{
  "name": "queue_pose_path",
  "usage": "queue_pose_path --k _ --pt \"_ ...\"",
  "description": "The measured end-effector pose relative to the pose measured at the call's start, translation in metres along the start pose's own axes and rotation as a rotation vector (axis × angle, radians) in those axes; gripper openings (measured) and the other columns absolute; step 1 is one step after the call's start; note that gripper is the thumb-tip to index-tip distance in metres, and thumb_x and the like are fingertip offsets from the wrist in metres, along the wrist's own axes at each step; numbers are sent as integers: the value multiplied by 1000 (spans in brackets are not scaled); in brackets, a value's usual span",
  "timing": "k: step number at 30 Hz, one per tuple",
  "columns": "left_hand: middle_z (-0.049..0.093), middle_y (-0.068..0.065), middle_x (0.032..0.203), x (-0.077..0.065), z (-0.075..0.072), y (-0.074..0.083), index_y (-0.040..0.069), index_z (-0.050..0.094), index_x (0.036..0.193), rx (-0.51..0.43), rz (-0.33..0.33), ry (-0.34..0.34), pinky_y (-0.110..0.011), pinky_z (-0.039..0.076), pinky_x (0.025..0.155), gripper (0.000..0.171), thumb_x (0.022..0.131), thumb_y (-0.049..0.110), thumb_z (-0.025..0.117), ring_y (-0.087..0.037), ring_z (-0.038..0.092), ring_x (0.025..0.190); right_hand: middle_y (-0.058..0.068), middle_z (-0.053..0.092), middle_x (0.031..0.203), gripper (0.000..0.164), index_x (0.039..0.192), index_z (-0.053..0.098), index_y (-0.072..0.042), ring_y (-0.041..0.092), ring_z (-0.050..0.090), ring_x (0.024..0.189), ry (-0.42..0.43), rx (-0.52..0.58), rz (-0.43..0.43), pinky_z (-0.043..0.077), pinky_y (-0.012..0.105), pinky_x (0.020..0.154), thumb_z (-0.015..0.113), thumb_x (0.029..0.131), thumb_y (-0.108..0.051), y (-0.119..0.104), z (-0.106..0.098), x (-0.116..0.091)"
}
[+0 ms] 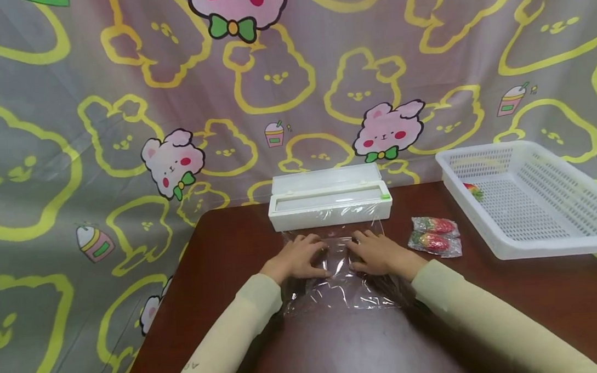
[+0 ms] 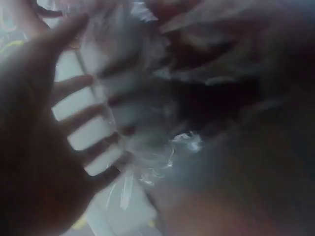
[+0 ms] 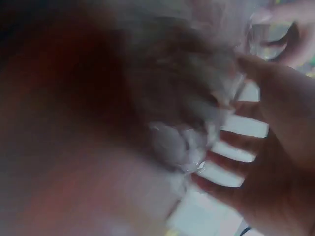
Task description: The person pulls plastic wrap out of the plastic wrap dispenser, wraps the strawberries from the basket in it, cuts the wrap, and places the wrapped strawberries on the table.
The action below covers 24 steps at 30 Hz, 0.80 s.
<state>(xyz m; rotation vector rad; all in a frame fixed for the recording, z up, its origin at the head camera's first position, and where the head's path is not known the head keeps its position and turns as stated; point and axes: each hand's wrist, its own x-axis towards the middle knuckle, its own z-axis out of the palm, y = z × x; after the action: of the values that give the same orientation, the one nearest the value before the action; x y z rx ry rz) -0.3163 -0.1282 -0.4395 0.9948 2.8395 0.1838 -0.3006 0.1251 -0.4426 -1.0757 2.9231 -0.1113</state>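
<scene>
A sheet of clear cling film [image 1: 339, 301] reaches from the front of a white dispenser box [image 1: 331, 217] toward the near side of the brown table. My left hand [image 1: 301, 258] touches the film on its left half, and my right hand [image 1: 379, 254] touches it on the right. Both have their fingers spread, thumbs pointing inward, with a narrow gap between the hands. In the wrist views, crumpled film [image 2: 187, 141] shows beyond the fingertips, blurred and dark. Whether anything lies under the film cannot be made out.
Two strawberries [image 1: 435, 241] wrapped in clear film lie to the right of my right hand. Behind them stands a white perforated basket [image 1: 520, 249] with a strawberry [image 1: 473, 191] inside at its left. The box's lid [image 1: 325, 178] is raised against a patterned curtain [image 1: 275, 72].
</scene>
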Motion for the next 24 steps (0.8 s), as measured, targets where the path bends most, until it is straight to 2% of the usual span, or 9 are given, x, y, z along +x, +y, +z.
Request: queue_pose_path --k 3,8,15,17,21,24 --pt "46 -4 153 -5 6 -11 23 56 145 -10 -19 -7 -57 42 105 78 81 65 75 -34 45 135 19 52 141 63 140 58 -7 42 51 127 42 12 9 50 62 92 67 95 -51 16 10 -8" --pt "44 -2 154 -13 5 -24 24 56 145 -37 -48 15 -59 39 107 85 77 70 77 -35 42 137 18 55 138 70 139 60 -7 40 53 124 130 43 -9 51 59 89 71 90 -56 35 11 -18" --pt "41 -5 158 -28 5 -36 23 53 148 -78 -96 -22 -62 37 109 91 74 70 79 -38 40 139 21 55 139 82 143 57 -2 42 54 124 73 44 50 51 60 93 72 87 -61 51 9 -39" --pt "42 -6 157 -31 2 -37 21 54 148 -71 -107 -30 -62 37 109 92 74 69 80 -38 41 139 21 56 134 81 140 59 0 42 56 118 52 24 72 52 59 90 74 86 -59 52 4 -42" --pt "44 -8 155 -31 -4 -32 18 55 147 -67 -105 -29 -61 36 111 90 75 64 82 -36 42 137 16 60 114 67 125 67 -1 36 60 101 51 -65 95 55 53 80 79 84 -52 45 -8 -42" --pt "43 -9 156 -25 -7 -22 15 52 149 -78 -70 -26 -62 32 114 92 76 63 82 -36 40 141 16 62 114 61 124 67 -1 36 61 103 75 -88 60 54 52 82 79 86 -47 36 -11 -34"
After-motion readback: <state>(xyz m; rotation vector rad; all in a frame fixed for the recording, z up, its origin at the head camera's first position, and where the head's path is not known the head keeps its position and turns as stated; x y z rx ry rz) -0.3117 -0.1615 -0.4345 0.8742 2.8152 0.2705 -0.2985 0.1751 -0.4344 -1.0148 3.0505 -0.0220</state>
